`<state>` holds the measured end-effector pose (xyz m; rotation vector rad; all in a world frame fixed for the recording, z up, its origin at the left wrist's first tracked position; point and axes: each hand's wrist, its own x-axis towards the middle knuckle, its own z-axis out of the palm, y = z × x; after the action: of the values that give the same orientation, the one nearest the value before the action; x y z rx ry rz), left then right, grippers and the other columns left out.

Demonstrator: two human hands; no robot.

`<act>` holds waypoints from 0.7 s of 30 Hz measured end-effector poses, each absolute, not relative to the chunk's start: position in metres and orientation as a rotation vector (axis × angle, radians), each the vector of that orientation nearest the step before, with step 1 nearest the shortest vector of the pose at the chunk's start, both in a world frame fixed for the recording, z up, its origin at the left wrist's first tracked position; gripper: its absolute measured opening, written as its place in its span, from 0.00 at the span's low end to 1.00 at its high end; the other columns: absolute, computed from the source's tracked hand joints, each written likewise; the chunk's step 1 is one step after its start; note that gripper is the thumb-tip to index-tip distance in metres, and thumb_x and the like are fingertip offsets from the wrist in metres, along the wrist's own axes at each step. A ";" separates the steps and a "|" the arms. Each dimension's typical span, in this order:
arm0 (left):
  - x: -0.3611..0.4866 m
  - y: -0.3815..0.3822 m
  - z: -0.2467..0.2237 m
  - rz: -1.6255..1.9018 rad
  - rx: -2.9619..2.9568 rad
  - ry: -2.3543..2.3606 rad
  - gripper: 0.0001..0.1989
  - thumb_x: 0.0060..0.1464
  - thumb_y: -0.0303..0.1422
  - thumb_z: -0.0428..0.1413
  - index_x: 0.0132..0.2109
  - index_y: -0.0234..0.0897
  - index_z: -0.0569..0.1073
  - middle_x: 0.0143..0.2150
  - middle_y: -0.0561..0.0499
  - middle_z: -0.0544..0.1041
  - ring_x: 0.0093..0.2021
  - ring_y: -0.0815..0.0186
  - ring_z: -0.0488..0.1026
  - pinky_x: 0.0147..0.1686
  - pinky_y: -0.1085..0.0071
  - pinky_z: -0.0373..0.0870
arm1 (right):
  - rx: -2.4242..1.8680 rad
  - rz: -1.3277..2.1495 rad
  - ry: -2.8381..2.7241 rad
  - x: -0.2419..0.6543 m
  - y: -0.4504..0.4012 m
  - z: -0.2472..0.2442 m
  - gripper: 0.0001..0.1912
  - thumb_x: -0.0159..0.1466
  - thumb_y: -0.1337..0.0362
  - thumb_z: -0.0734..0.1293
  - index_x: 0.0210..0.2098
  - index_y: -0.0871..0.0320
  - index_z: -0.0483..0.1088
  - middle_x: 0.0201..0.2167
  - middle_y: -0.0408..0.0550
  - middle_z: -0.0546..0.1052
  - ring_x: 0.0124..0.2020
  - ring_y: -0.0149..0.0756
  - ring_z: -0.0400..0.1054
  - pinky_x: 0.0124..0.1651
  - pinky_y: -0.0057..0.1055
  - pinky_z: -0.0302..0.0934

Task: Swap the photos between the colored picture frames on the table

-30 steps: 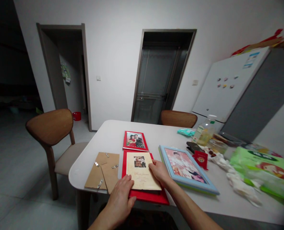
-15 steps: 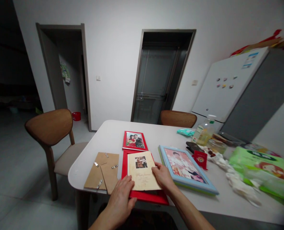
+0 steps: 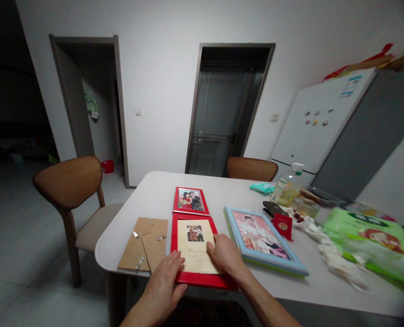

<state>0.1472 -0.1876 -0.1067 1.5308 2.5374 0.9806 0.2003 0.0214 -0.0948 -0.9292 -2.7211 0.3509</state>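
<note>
A cream paper insert (image 3: 195, 254) printed with a small photo and text lies within the border of a red picture frame (image 3: 207, 279) at the table's near edge. My left hand (image 3: 164, 279) rests on the frame's lower left corner, fingers on the left border and thumb by the front edge. My right hand (image 3: 226, 256) is at the insert's right side, thumb on the paper and fingers curled over the frame's right border. Just behind it lies a second red frame (image 3: 190, 200) with a couple's photo.
Two brown backing boards (image 3: 156, 243) with metal clips overlap on the left. Stacked frames, a light blue one (image 3: 268, 240) on top, lie right. Beyond are a red booklet (image 3: 283, 226), a bottle (image 3: 287, 186), crumpled tissues (image 3: 338, 263) and a green tissue pack (image 3: 368, 236). A chair (image 3: 69, 181) stands left.
The cream insert has gone from lying raised and askew over the red frame to sitting straight within its border. My right hand has moved slightly left and down with it.
</note>
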 end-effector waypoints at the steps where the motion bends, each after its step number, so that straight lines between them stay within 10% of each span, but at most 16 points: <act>1: 0.143 -0.195 -0.108 0.958 1.512 2.569 0.24 0.44 0.27 0.52 0.51 0.37 0.62 0.56 0.42 0.61 0.56 0.59 0.56 0.54 0.58 0.54 | -0.945 0.317 -2.734 0.201 0.020 -0.095 0.17 0.55 0.59 0.57 0.35 0.64 0.68 0.34 0.60 0.71 0.34 0.41 0.67 0.34 0.31 0.55; 21: 0.063 -0.271 -0.141 1.060 1.306 3.035 0.21 0.37 0.31 0.58 0.44 0.38 0.68 0.47 0.46 0.71 0.48 0.56 0.67 0.47 0.61 0.65 | -0.089 0.717 -2.699 0.165 -0.109 -0.089 0.21 0.50 0.62 0.64 0.44 0.53 0.63 0.40 0.49 0.64 0.41 0.39 0.58 0.43 0.35 0.52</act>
<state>0.0634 -0.2706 -0.1407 1.3062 3.0346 1.0603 0.1647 -0.1092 -0.0888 -0.0894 -2.6990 0.7173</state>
